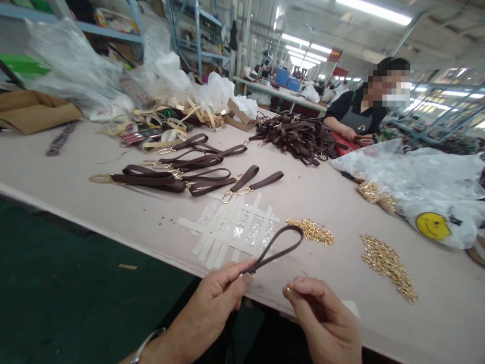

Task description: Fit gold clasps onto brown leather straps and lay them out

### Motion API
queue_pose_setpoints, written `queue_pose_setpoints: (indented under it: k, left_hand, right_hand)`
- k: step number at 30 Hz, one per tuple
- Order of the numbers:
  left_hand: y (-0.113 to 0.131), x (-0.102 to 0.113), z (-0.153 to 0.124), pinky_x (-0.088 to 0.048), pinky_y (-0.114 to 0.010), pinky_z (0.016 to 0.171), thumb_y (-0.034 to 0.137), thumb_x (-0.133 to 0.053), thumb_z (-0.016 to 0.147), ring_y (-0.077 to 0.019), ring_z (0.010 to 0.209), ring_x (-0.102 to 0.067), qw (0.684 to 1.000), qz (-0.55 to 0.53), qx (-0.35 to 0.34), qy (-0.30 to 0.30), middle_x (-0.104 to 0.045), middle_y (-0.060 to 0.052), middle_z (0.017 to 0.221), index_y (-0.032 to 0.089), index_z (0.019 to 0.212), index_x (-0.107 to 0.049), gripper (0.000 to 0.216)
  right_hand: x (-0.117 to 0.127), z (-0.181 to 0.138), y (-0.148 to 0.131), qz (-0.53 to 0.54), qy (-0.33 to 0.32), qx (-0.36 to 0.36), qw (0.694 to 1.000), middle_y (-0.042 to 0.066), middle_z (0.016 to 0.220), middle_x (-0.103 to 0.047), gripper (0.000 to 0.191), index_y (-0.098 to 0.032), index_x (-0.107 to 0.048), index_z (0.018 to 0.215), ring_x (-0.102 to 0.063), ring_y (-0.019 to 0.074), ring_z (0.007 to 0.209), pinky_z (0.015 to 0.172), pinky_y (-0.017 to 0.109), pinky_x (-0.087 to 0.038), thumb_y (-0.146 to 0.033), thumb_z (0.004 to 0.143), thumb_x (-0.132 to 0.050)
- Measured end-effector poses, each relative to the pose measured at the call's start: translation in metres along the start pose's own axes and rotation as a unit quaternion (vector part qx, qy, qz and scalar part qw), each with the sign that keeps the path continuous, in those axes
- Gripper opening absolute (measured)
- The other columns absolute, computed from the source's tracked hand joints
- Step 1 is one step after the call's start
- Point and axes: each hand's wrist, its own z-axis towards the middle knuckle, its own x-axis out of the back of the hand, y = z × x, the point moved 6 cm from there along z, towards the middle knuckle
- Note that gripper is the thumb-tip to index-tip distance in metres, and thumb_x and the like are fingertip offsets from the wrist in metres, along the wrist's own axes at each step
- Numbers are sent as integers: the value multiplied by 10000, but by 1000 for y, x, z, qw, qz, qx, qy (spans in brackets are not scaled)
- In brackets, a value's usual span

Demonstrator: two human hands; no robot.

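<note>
A dark brown leather wrist strap (282, 242), looped, is pinched between the thumb and fingers of my left hand (215, 298), its loop pointing up and to the right. My right hand (322, 313) is closed in a pinch on a tiny gold metal piece (287, 289), just right of the strap and apart from it. Past my hands lie two piles of small gold metal pieces, a nearer-left pile (312, 231) and a right pile (388, 265). Several brown straps with gold clasps (166, 177) are spread on the table to the left.
The table (326, 273) has a taped patch (235, 232) before me. At the back are a heap of brown straps (295, 134), a phone (140, 135) and crumpled plastic bags (76, 71). A large plastic bag (424, 172) lies right. A co-worker (352, 111) sits across.
</note>
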Motion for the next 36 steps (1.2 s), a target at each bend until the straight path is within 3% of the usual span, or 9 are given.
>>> queue_pose_setpoints:
  k: [5, 10, 13, 15, 17, 21, 25, 29, 36]
  left_hand:
    - [-1, -14, -7, -203, -256, 537, 576, -503, 947, -116, 599, -308, 998, -35, 28, -53, -374, 56, 622, 152, 1273, -672, 561]
    - [-5, -23, -12, -272, -225, 551, 442, -581, 936, -92, 631, -417, 983, -145, 58, -100, -607, -1, 815, 207, 1178, -740, 372]
    - [-7, -23, -12, -431, -239, 720, 339, -678, 866, -123, 760, -556, 977, -189, 59, -78, -709, -22, 921, 232, 1175, -749, 335]
    - [-4, -22, -11, -457, -279, 886, 288, -757, 799, -166, 933, -613, 978, -199, 38, -56, -741, -30, 1052, 242, 1163, -754, 367]
    - [2, -23, -9, -452, -294, 946, 249, -789, 774, -184, 1016, -626, 977, -206, 3, -47, -750, -23, 1098, 246, 1149, -753, 377]
    - [5, -29, -5, -480, -263, 839, 213, -783, 788, -147, 869, -648, 975, -211, -29, -55, -759, 12, 886, 206, 1020, -740, 236]
    - [1, -31, -5, -469, -230, 738, 213, -794, 773, -123, 774, -622, 983, -174, -23, -44, -726, 27, 798, 171, 881, -702, 148]
    - [2, -32, -9, -482, -243, 764, 179, -730, 817, -139, 814, -626, 988, -142, -35, -52, -734, 11, 846, 177, 928, -727, 111]
    - [2, -30, -9, -458, -210, 648, 145, -661, 834, -116, 696, -565, 995, -67, -57, -38, -695, 39, 766, 211, 970, -755, 178]
  right_hand:
    - [-39, -8, -17, 97, -61, 44, 992, 18, 818, -725, 72, -247, -731, 825, -686, 162, 785, 724, 244, -576, -175, 833, -731]
    - [-45, -18, -7, 141, -78, 13, 987, 1, 864, -717, 100, -259, -706, 870, -684, 135, 725, 704, 237, -576, -160, 876, -689]
    - [-40, -24, -10, 128, -45, 29, 990, -7, 871, -715, 119, -257, -705, 854, -680, 128, 792, 741, 214, -578, -138, 855, -707]
    - [-37, -27, -15, 110, -22, 58, 992, -17, 867, -716, 163, -255, -700, 851, -672, 120, 837, 782, 198, -572, -93, 839, -704]
    - [-33, -28, -20, 95, -3, 96, 991, -26, 865, -718, 213, -254, -691, 865, -663, 111, 849, 797, 189, -565, -43, 832, -684]
    - [-33, -26, -24, 49, -28, 181, 982, -13, 892, -721, 259, -239, -679, 908, -665, 117, 870, 796, 197, -563, 7, 832, -652]
    - [-31, -24, -19, -12, -58, 200, 978, -6, 917, -709, 256, -238, -657, 940, -668, 111, 886, 798, 190, -558, 3, 865, -615]
    - [-27, -25, -16, -32, -69, 197, 978, 0, 939, -705, 255, -239, -635, 950, -674, 115, 888, 792, 204, -564, 3, 876, -608]
    - [-30, -27, -21, -55, -66, 238, 968, 14, 946, -709, 284, -224, -639, 985, -675, 127, 887, 800, 229, -558, 34, 872, -596]
